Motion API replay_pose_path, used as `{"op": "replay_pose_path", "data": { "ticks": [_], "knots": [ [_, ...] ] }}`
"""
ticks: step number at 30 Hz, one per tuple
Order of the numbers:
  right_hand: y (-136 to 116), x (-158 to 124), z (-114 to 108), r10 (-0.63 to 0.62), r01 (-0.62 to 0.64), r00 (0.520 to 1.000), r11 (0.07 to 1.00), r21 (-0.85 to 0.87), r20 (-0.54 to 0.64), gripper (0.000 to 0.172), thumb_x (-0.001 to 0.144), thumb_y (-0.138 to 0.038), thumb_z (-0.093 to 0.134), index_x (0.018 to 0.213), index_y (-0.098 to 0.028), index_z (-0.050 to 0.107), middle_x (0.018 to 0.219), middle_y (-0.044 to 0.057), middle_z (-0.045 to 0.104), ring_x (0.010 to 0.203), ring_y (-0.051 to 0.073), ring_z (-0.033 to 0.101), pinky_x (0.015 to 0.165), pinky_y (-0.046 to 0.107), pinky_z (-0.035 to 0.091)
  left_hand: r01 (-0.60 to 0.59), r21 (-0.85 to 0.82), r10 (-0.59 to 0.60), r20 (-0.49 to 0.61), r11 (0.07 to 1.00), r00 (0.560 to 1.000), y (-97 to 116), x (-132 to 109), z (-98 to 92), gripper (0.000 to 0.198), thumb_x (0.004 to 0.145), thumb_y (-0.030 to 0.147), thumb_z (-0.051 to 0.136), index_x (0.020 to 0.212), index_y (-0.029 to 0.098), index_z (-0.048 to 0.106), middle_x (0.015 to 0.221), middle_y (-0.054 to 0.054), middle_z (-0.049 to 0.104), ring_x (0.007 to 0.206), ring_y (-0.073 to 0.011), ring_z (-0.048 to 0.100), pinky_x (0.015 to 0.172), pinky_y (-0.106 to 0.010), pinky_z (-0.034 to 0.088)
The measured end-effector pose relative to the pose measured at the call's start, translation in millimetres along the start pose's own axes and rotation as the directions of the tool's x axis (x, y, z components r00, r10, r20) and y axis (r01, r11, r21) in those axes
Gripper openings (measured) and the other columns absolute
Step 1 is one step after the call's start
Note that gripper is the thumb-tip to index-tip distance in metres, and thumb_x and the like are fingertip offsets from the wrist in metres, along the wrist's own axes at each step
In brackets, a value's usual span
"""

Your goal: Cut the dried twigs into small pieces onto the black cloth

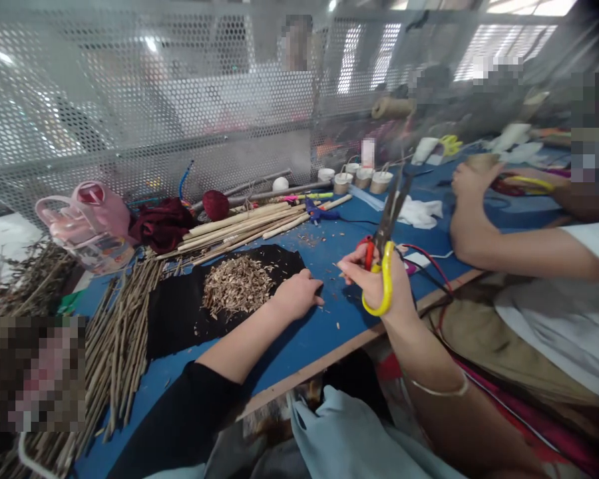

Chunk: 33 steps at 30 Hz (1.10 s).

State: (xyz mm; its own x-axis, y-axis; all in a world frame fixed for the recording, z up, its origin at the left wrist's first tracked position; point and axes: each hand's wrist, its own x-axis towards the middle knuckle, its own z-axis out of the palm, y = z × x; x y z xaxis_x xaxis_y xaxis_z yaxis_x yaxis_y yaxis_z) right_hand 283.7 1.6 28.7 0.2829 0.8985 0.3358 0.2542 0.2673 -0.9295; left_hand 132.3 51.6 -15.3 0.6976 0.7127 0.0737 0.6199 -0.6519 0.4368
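Note:
My right hand (402, 287) is closed around scissors (390, 216) with a yellow and red handle, their blades pointing up and away. Thumb and forefinger of that hand come together at the left; whether a small piece sits between them I cannot tell. My left hand (299, 293) rests on the right edge of a black cloth (172, 309), its fingers curled down. What those fingers hold, if anything, is hidden. A pile of short chopped twig pieces (237, 285) lies on the cloth, left of that hand, with loose bits scattered on the blue table (284, 356).
Bundled thin sticks (122, 339) lie at left, beside a pink container (87, 226). Behind the cloth are peeled sticks (244, 223), a blue glue gun (321, 211) and small pots (364, 178). A co-worker's arm (509, 249) reaches in from the right. Cables cross the table edge.

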Motion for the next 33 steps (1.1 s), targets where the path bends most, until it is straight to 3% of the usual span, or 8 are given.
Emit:
{"op": "replay_pose_path", "data": {
  "ticks": [5, 10, 14, 20, 23, 28, 31, 33],
  "knots": [
    [21.2, -29.8, -7.7, 0.119, -0.119, 0.993, 0.988, 0.100, 0.002, 0.027, 0.064, -0.031, 0.068, 0.071, -0.021, 0.044, 0.063, -0.003, 0.056, 0.044, 0.011, 0.053, 0.043, 0.025, 0.044, -0.039, 0.055, 0.041, -0.032, 0.998, 0.999, 1.7, -6.3, 7.2, 0.015, 0.080, 0.023, 0.053, 0.077, 0.018, 0.067, 0.081, -0.005, 0.054, 0.080, -0.0165, 0.055, 0.073, -0.025, 0.043],
    [33.6, -38.6, -0.8, 0.183, -0.184, 0.983, 0.959, 0.213, 0.026, 0.032, 0.061, -0.030, 0.070, 0.072, -0.020, 0.042, 0.060, -0.005, 0.054, 0.044, 0.009, 0.051, 0.041, 0.022, 0.043, -0.066, 0.289, 0.085, -0.055, 0.955, 0.995, 10.5, -25.8, 11.0, 0.019, 0.084, 0.018, 0.044, 0.080, 0.015, 0.063, 0.082, -0.007, 0.055, 0.080, -0.0180, 0.051, 0.068, -0.027, 0.043],
    [31.2, -39.7, 3.8, 0.209, -0.215, 0.977, 0.952, 0.220, 0.049, 0.035, 0.058, -0.030, 0.071, 0.071, -0.020, 0.040, 0.058, -0.005, 0.053, 0.043, 0.009, 0.051, 0.041, 0.021, 0.043, -0.053, 0.373, 0.098, -0.103, 0.926, 0.990, 5.4, -38.1, -2.6, 0.018, 0.086, 0.022, 0.044, 0.083, 0.017, 0.060, 0.086, -0.005, 0.056, 0.083, -0.0177, 0.050, 0.071, -0.027, 0.042],
    [27.7, -44.6, 8.9, 0.274, -0.282, 0.959, 0.944, 0.173, 0.070, 0.035, 0.057, -0.031, 0.071, 0.071, -0.019, 0.042, 0.059, -0.004, 0.054, 0.046, 0.009, 0.052, 0.042, 0.022, 0.044, 0.273, 0.373, -0.139, -0.348, 0.887, 0.927, -33.8, -46.2, -39.9, 0.026, 0.083, 0.014, 0.045, 0.103, 0.019, 0.061, 0.096, -0.007, 0.059, 0.092, -0.0190, 0.050, 0.081, -0.030, 0.040],
    [30.1, -45.8, 13.1, 0.304, -0.310, 0.951, 0.939, 0.151, 0.063, 0.035, 0.056, -0.031, 0.071, 0.070, -0.020, 0.041, 0.058, -0.004, 0.053, 0.046, 0.010, 0.052, 0.041, 0.023, 0.044, 0.233, 0.368, -0.109, -0.328, 0.900, 0.938, -28.5, -41.8, -33.9, 0.024, 0.083, 0.024, 0.048, 0.103, 0.022, 0.062, 0.097, -0.007, 0.059, 0.092, -0.0200, 0.051, 0.082, -0.032, 0.040],
    [38.4, -48.8, 16.4, 0.272, -0.280, 0.959, 0.952, 0.125, 0.077, 0.032, 0.059, -0.032, 0.068, 0.072, -0.021, 0.041, 0.063, -0.004, 0.055, 0.046, 0.011, 0.052, 0.043, 0.024, 0.045, 0.178, 0.324, -0.125, -0.178, 0.929, 0.976, 0.9, -33.3, -8.5, 0.021, 0.083, 0.027, 0.049, 0.095, 0.022, 0.065, 0.087, -0.006, 0.062, 0.086, -0.0210, 0.055, 0.076, -0.035, 0.041],
    [39.5, -47.5, 17.1, 0.255, -0.263, 0.963, 0.960, 0.095, 0.088, 0.030, 0.062, -0.032, 0.067, 0.073, -0.022, 0.041, 0.065, -0.003, 0.056, 0.046, 0.011, 0.051, 0.044, 0.025, 0.045, 0.182, 0.210, -0.136, -0.216, 0.961, 0.967, 5.8, -36.3, -8.9, 0.023, 0.084, 0.026, 0.045, 0.099, 0.022, 0.063, 0.090, -0.006, 0.063, 0.089, -0.0209, 0.056, 0.078, -0.036, 0.040],
    [36.6, -42.7, 20.2, 0.219, -0.226, 0.969, 0.973, 0.054, 0.115, 0.028, 0.063, -0.032, 0.065, 0.072, -0.022, 0.041, 0.066, -0.002, 0.057, 0.046, 0.011, 0.051, 0.044, 0.026, 0.045, 0.161, 0.033, -0.146, -0.269, 0.986, 0.952, 3.4, -43.2, -14.0, 0.025, 0.085, 0.027, 0.044, 0.100, 0.021, 0.063, 0.093, -0.007, 0.064, 0.091, -0.0199, 0.057, 0.082, -0.034, 0.040]
  ]
}}
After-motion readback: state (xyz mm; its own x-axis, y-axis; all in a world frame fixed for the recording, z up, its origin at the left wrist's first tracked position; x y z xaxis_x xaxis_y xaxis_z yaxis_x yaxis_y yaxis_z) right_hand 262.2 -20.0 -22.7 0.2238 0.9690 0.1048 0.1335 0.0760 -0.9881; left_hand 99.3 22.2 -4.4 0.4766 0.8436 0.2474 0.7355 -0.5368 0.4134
